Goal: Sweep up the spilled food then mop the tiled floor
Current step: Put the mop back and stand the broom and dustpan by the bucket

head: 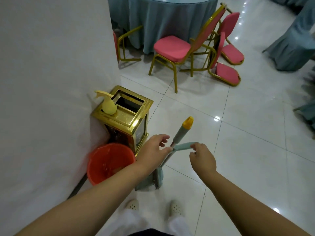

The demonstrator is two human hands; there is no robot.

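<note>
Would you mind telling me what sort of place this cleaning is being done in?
Most likely a restaurant or banquet hall: a round table draped in a floor-length blue cloth, pink padded chairs with gold frames, a gold-trimmed bin and glossy white floor tiles.

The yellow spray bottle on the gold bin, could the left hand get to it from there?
Probably yes. The spray bottle stands in the open on the gold bin, and nothing lies between it and the left hand, which sits just beside the bin.
</note>
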